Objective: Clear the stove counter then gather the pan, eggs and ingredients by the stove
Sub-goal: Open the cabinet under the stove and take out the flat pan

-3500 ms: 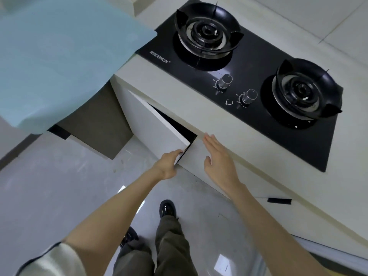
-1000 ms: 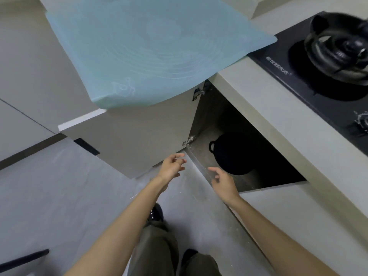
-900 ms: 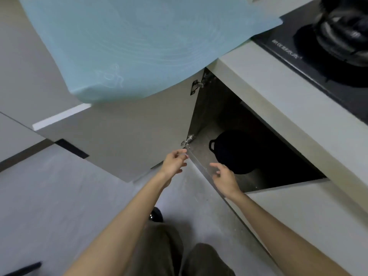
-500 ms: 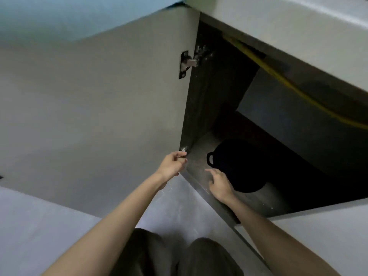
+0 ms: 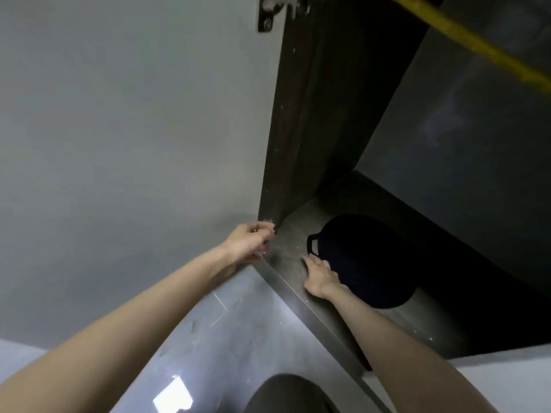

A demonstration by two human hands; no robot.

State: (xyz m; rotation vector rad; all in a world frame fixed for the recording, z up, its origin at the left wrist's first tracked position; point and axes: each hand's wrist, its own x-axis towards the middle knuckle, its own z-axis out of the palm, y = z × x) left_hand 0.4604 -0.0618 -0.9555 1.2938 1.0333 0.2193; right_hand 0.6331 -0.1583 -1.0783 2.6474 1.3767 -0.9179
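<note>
head view: the pan (image 5: pixel 366 263), a dark round shape, sits on the cabinet floor (image 5: pixel 293 234) inside the open cupboard, toward the floor's left side and a little back from its front edge. its small loop handle (image 5: pixel 311 245) sticks out on the left, pointing at the floor's left front corner. the pan's far side is lost in shadow.

the right hand (image 5: pixel 320 274) lies over the front edge of the cabinet floor, fingers straight and relaxed, gripping nothing. its fingertips (image 5: pixel 307 259) end just below the loop handle. the hand's far edge meets the pan's near rim, though i cannot tell whether they touch. the left hand (image 5: pixel 249 244) is at the left front corner, by the bottom of the opened cabinet door (image 5: pixel 134 144), fingers curled. whether it pinches something there or holds nothing i cannot tell.

what the coming move turns on: the pan lies just ahead and to the right of the right hand, with the loop just past its fingertips, so the right hand is the nearer one. i judge the step in hand to be fetching the pan. the next move would call for hooking that loop or getting fingers under the near rim, then drawing the pan out over the front edge. eggs and ingredients are not in view.
</note>
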